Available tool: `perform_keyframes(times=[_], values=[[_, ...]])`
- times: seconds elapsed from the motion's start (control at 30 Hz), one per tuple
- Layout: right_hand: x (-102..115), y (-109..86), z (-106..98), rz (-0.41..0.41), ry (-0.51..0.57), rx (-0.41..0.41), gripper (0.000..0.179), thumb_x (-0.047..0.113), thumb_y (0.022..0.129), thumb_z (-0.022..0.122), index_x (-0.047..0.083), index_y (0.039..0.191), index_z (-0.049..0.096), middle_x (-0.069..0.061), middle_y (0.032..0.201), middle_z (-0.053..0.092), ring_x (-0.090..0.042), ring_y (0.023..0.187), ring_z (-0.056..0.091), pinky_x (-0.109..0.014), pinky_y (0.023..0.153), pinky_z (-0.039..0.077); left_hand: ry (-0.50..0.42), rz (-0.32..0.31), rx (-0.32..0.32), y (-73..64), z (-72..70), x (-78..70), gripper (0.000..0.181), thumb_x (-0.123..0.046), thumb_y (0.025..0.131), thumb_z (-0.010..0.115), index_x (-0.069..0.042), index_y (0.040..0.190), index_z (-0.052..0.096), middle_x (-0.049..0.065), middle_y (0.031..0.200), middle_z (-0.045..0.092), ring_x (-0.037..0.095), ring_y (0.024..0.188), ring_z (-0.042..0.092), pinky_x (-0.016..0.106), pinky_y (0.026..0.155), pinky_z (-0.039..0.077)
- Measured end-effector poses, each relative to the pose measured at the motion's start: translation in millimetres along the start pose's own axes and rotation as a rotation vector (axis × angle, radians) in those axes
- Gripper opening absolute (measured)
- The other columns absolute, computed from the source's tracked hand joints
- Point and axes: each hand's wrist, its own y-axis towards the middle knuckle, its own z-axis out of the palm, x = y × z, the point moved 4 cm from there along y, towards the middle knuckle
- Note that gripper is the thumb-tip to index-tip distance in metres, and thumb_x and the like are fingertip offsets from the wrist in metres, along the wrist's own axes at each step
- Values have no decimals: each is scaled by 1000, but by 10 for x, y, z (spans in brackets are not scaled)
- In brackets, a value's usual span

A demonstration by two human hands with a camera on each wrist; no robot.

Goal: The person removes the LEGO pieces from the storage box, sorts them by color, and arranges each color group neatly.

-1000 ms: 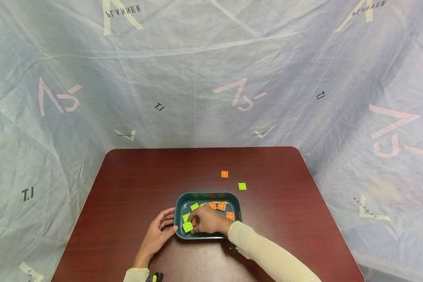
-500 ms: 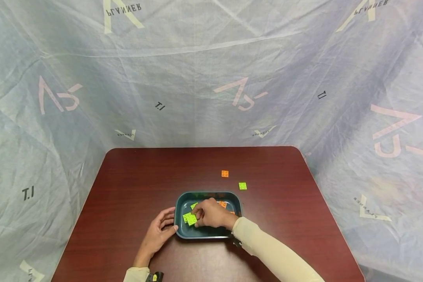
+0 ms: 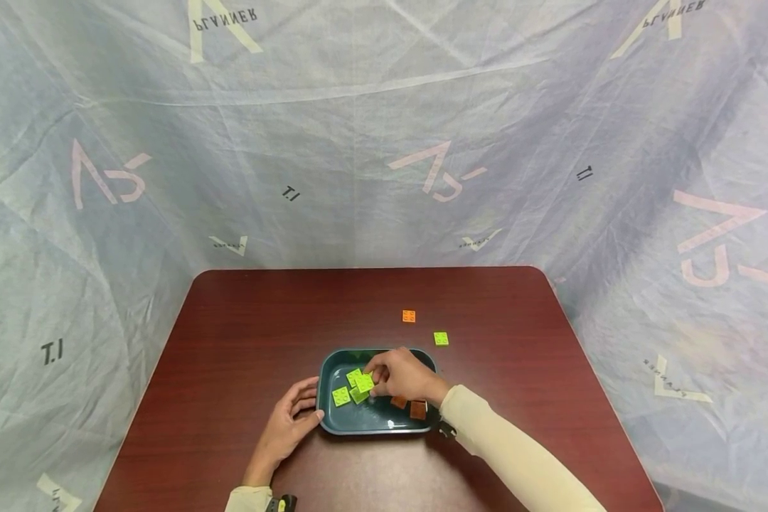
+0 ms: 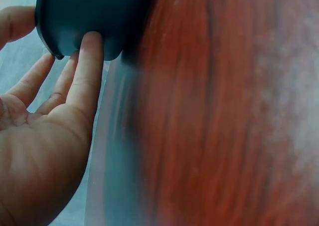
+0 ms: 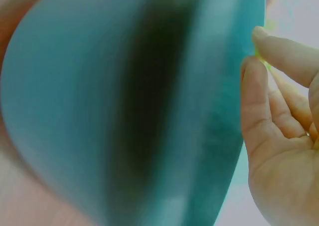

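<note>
In the head view, my right hand reaches into a dark teal tray and pinches a lime-green toy brick between thumb and fingertips. That brick overlaps another green brick from above; whether they touch I cannot tell. A green brick lies to their left and one more green brick just behind. Under the right hand are shaded orange bricks. My left hand rests against the tray's left side, its fairly straight fingers touching the outer wall. The right wrist view mostly shows the tray's blurred wall.
Beyond the tray, on the reddish-brown table, lie a loose orange brick and a loose green brick. Grey printed cloth hangs around the table's back and sides.
My right hand has moved right and away from me inside the tray, carrying the green brick from the near left corner toward the middle. The left hand stays put.
</note>
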Motion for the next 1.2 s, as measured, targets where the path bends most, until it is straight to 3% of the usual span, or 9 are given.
perform_keyframes(times=[0.37,0.6,0.73,1.2], values=[[-106,-46,-235,10,-51,-83,34,16,85,91,11,116,79,13,85,71,2,77,66,-21,73,57,-4,-4,-6,5,-2,-6,64,-5,95,78,-10,153,52,25,143,61,36,124,62,25,91,58],[-180,-108,-435,55,-54,-99,32,11,89,86,12,120,77,11,90,72,-2,81,66,-24,75,58,-2,0,-7,-8,-6,11,64,-4,95,77,-10,153,52,25,143,61,37,123,63,25,91,58],[-242,-148,-563,90,-31,-137,33,11,86,89,11,116,78,9,88,72,-5,81,67,-26,73,58,-2,-1,-2,-7,-3,10,63,-4,95,77,-10,153,52,25,143,61,37,123,63,25,91,58],[-632,-259,-838,169,-43,-221,33,13,82,92,13,112,79,7,86,73,-7,77,67,-25,70,57,-4,-1,-3,-7,2,4,63,-4,95,77,-9,153,52,26,142,61,39,123,62,26,91,58]])
